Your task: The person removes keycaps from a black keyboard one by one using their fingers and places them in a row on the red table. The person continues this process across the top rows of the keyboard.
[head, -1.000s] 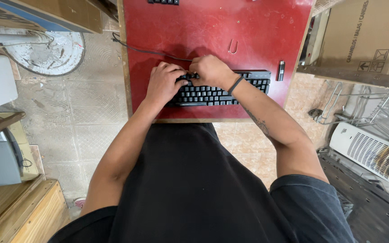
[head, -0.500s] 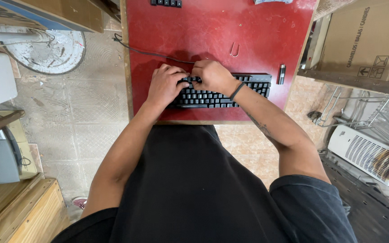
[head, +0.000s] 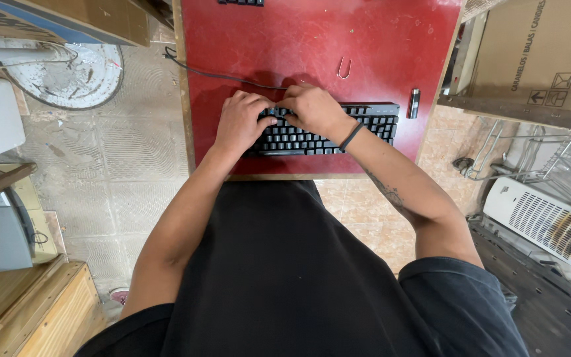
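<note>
While the person looks straight down, both hands rest on a black keyboard [head: 328, 129] that lies at the near edge of a red counter [head: 391, 46]. The left hand [head: 240, 122] covers the keyboard's left end, fingers curled down onto the keys and thumb pointing right; it grips nothing. The right hand [head: 313, 109] sits just beside it over the far rows, fingers bent onto the keycaps, holding nothing that can be seen, with a dark band [head: 351, 136] around its wrist. A black cable [head: 219, 76] runs from behind the hands toward the counter's far left edge. A small metal U-shaped clip [head: 343, 67] lies far of the keyboard, and a short dark stick-like object [head: 414, 103] lies just right of it. Cardboard boxes [head: 536, 46] stand to the right.
</note>
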